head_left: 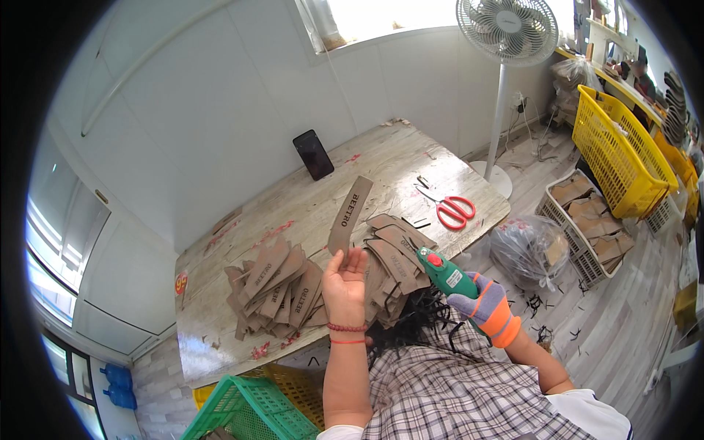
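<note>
My left hand (346, 282), palm up, pinches the lower end of a brown printed strip (350, 209) that stands up over the table. A red bead bracelet and a red cord circle that wrist. In a grey, purple and orange work glove, my right hand (487, 309) grips a green hand-held power tool (449, 275) with a red button, its front end near the right pile. One pile of brown cut pieces (275, 282) lies left of my left hand, another pile (400, 253) to its right. Black scraps (422, 319) gather at the table edge and on my checked apron.
Red-handled scissors (456, 213) lie on the worn table (220, 323), and a black phone (314, 155) leans at the back. Green (249, 411) and yellow crates stand below. Rightward are a plastic bag (529, 249), a crate of brown pieces (583, 220), a yellow basket (623, 158) and a fan (506, 33).
</note>
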Tool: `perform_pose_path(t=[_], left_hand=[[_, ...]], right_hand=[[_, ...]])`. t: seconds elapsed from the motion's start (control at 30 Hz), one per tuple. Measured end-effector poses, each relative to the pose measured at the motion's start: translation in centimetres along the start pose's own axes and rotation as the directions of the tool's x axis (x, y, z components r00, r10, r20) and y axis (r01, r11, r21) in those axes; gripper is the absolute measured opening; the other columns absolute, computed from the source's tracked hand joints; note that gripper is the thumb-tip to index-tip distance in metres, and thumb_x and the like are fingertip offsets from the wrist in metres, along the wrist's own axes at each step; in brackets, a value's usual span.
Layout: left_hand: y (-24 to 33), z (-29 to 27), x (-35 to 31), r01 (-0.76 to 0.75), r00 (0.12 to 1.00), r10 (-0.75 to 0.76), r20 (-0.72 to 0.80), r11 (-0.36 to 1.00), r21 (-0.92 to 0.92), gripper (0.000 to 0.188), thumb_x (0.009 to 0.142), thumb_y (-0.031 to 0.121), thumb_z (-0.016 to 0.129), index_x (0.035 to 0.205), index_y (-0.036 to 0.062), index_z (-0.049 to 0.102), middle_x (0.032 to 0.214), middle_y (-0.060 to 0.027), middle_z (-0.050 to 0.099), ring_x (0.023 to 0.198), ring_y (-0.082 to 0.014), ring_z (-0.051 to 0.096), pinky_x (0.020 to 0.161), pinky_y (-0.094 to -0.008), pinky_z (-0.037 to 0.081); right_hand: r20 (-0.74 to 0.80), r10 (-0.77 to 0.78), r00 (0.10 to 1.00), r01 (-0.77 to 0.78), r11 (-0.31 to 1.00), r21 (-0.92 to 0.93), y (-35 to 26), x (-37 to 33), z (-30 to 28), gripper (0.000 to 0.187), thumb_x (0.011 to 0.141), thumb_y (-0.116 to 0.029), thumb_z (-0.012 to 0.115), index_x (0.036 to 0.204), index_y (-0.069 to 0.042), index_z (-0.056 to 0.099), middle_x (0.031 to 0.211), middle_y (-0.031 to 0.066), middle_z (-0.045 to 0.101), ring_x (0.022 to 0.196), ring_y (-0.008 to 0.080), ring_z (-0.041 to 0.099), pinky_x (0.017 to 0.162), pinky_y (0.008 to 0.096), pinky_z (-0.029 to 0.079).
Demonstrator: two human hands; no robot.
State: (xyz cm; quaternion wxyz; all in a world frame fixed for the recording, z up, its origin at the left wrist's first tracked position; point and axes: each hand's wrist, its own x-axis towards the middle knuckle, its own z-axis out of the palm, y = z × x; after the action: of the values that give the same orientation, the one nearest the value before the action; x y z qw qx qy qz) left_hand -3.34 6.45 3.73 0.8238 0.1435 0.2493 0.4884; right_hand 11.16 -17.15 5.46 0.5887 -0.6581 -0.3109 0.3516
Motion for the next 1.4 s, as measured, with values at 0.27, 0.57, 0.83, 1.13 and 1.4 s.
perform_pose_path(t=[0.27, 0.57, 0.83, 1.13, 1.4], left_hand=[[-3.8, 0.9, -3.2, 0.285, 0.930, -0.280, 0.237, 0.958, 0.014, 0.007, 0.083, 0.003, 0.065, 0.090, 0.0025, 0.063, 0.080, -0.0082, 0.065, 0.074, -0.0210, 0.061, 0.069, -0.0364, 0.051], [-4.4, 2.8, -4.9, -0.006, 0.974, -0.025, 0.226, 0.991, 0.137, 0.010, 0.083, 0.001, 0.065, 0.093, 0.0037, 0.063, 0.086, -0.0062, 0.067, 0.072, -0.0165, 0.063, 0.069, -0.0319, 0.054], [-4.7, 2.4, -4.8, -0.063, 0.956, -0.009, 0.292, 0.970, 0.235, 0.012, 0.085, 0.001, 0.062, 0.097, 0.0010, 0.063, 0.085, -0.0081, 0.067, 0.073, -0.0177, 0.065, 0.066, -0.0327, 0.054], [-3.5, 2.3, -4.7, -0.250, 0.930, 0.095, 0.355, 0.872, 0.422, 0.009, 0.086, 0.001, 0.061, 0.095, -0.0021, 0.063, 0.083, -0.0111, 0.068, 0.066, -0.0201, 0.066, 0.062, -0.0316, 0.053], [-3.0, 2.8, -4.9, -0.349, 0.907, 0.156, 0.391, 0.799, 0.491, 0.007, 0.086, -0.001, 0.060, 0.092, -0.0025, 0.063, 0.084, -0.0115, 0.069, 0.066, -0.0190, 0.065, 0.060, -0.0294, 0.052]], right_hand=[[-0.028, 0.016, 0.999, -0.019, 0.996, -0.091, 0.1, -0.3, 0.9, 0.054, 0.075, -0.030, 0.080, 0.114, 0.001, 0.057, 0.080, 0.0013, 0.063, 0.066, 0.0040, 0.055, 0.057, 0.0203, 0.046], [-0.011, -0.010, 1.000, 0.009, 0.998, -0.056, -0.5, -0.9, 1.5, 0.056, 0.076, -0.029, 0.080, 0.116, 0.000, 0.055, 0.082, 0.0007, 0.062, 0.063, 0.0046, 0.053, 0.054, 0.0199, 0.045], [-0.009, -0.038, 0.999, 0.036, 0.993, -0.116, -1.0, -0.9, 1.0, 0.052, 0.077, -0.030, 0.079, 0.112, 0.001, 0.058, 0.082, 0.0018, 0.065, 0.067, 0.0054, 0.057, 0.060, 0.0223, 0.047], [0.057, -0.026, 0.998, 0.040, 0.968, -0.248, -1.4, -1.0, -0.2, 0.054, 0.075, -0.031, 0.079, 0.115, 0.000, 0.058, 0.082, 0.0003, 0.065, 0.070, 0.0048, 0.056, 0.063, 0.0223, 0.047], [0.077, 0.028, 0.997, -0.008, 0.968, -0.251, -2.1, -1.0, -0.5, 0.058, 0.074, -0.034, 0.080, 0.115, 0.000, 0.059, 0.083, 0.0023, 0.066, 0.073, 0.0058, 0.058, 0.067, 0.0236, 0.049]])
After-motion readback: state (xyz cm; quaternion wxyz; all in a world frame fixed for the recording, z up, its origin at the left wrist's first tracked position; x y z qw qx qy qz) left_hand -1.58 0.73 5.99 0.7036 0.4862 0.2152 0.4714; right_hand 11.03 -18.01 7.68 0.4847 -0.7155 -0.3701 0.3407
